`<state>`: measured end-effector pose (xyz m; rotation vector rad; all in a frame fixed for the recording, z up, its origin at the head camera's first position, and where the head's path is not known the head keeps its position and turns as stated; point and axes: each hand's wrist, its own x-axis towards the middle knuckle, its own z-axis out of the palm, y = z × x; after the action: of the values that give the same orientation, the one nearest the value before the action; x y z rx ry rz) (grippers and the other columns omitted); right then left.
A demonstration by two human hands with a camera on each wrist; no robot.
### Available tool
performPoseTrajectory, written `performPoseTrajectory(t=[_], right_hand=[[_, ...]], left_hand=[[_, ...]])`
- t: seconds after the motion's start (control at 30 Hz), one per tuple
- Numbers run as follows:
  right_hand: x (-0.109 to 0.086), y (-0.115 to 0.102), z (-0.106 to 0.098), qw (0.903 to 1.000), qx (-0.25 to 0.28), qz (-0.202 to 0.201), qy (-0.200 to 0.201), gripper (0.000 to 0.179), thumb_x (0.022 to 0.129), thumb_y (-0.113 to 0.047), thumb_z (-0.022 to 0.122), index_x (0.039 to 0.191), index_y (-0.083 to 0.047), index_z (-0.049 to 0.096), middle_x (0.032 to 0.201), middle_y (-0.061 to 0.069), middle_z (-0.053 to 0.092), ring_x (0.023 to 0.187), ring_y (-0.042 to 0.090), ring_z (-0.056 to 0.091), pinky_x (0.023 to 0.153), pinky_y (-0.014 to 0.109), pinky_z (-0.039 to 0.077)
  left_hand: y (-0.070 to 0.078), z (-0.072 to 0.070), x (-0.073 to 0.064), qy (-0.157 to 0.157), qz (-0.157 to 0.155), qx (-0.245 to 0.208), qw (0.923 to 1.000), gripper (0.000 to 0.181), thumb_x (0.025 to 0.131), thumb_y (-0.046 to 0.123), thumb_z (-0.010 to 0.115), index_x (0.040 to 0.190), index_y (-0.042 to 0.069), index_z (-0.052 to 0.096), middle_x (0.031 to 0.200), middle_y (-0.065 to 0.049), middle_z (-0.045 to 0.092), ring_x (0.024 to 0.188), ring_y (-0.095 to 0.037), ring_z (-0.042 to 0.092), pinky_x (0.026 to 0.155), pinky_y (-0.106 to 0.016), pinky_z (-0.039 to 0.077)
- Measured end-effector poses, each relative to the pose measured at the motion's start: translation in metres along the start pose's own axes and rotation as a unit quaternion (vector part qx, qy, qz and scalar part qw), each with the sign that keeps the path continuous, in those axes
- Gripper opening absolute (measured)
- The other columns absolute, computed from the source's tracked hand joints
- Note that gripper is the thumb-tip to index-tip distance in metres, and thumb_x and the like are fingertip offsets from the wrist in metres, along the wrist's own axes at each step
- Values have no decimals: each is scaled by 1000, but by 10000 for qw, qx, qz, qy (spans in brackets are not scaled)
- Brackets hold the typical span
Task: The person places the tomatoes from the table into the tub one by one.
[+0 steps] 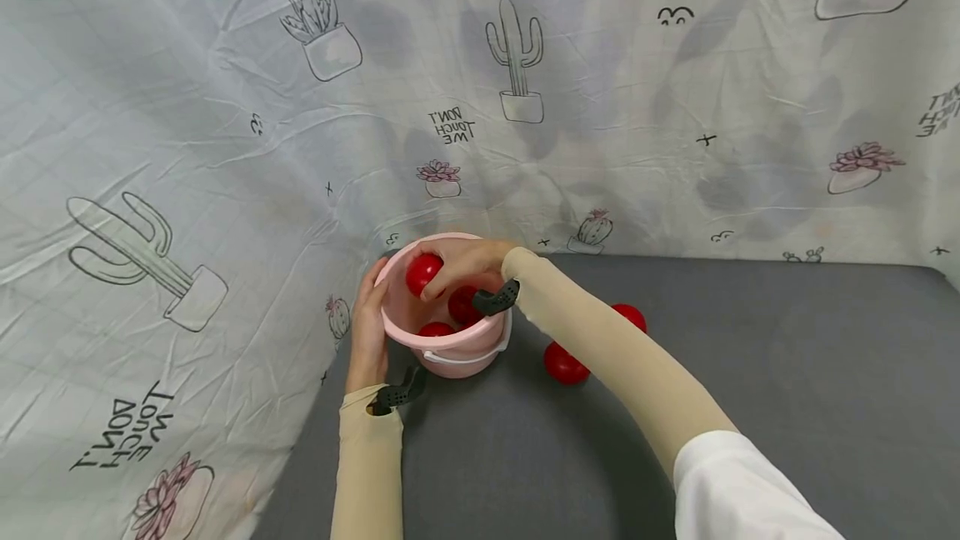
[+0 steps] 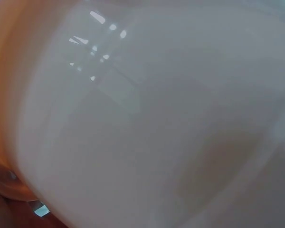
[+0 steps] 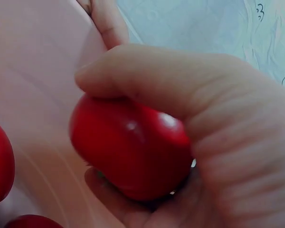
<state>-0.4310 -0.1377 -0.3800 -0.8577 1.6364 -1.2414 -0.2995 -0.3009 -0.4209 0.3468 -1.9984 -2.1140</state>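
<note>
A pink bucket (image 1: 457, 363) stands on the grey table with its mouth turned a little toward me. My left hand (image 1: 369, 327) holds its left side, fingers reaching up to the rim; the bucket's wall fills the left wrist view. Inside the bucket, my right hand (image 1: 463, 263) grips a shiny red tomato (image 3: 130, 142) between thumb and fingers. Below that tomato, more lie in the bucket, one tomato (image 1: 465, 305) near the middle and another tomato (image 1: 437, 329) toward the front wall.
Two red tomatoes lie on the table right of the bucket: a nearer tomato (image 1: 566, 363) and a farther tomato (image 1: 630, 317) partly behind my right forearm. A white handle (image 1: 472, 357) hangs across the bucket's front. A cactus-print curtain (image 1: 600, 107) borders the table (image 1: 810, 373) at the back and left.
</note>
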Motion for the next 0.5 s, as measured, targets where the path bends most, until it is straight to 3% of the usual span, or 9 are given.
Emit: performPoseTrajectory(t=[0.17,0.33,0.5], right_hand=[[-9,-7,5,9997,-96,129,-201,73,77,-9,80,141,-12,45,132,7,56,125,26,51,114,60,39],[-8,-8,4,9988,-402,107,-238,75,77,-10,80,143,-11,44,133,7,55,126,25,50,112,59,42],[-5,-6,3,9997,-206,52,-86,68,79,-12,81,139,-12,49,136,7,56,127,25,50,111,52,45]], left_hand=[[-1,0,1,-20,85,-7,10000,49,108,35,39,156,28,36,159,5,38,143,-15,37,123,-41,31],[-2,0,1,36,93,-1,10000,48,107,35,40,155,29,38,158,6,39,142,-15,38,123,-42,31],[-1,0,2,24,61,-22,10000,49,107,34,39,156,28,37,159,5,38,142,-15,37,123,-41,31]])
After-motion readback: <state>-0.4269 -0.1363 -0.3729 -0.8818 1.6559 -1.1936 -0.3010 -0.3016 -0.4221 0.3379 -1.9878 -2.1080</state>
